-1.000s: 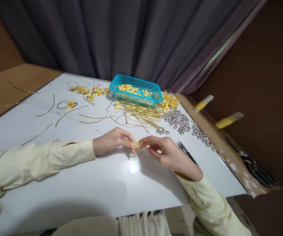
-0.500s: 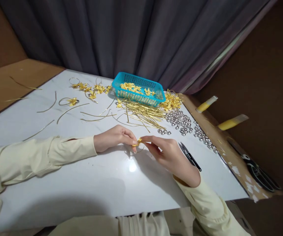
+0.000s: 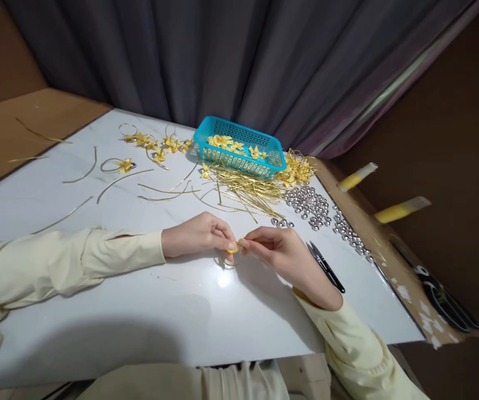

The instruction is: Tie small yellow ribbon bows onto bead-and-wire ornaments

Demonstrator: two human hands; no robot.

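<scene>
One yellow ribbon piece (image 3: 235, 249) is held over the white desk (image 3: 139, 316); the left hand (image 3: 201, 236) pinches one side, the right hand (image 3: 283, 250) the other, each in a fingertip grip; black snips (image 3: 330, 271) lie near the right hand.

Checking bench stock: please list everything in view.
Table: one, white, centre
Curtain: one, grey, behind table
Panels: several, brown, both sides
Basket: one, blue, far edge
Flowers: many, yellow, in and beside basket
Wires: many, gold, mostly before basket
Beads: many, silver, right of wires
Small scissors: one, black, on table
Large scissors: one, black, far right
Tubes: two, yellow, right edge
Scraps: several, white, right edge
Held piece: one, yellow, centre
Loop: one, gold, below piece
Left hand: one, bare, pinching piece
Right hand: one, bare, pinching piece
Sleeves: two, cream, both sides
</scene>
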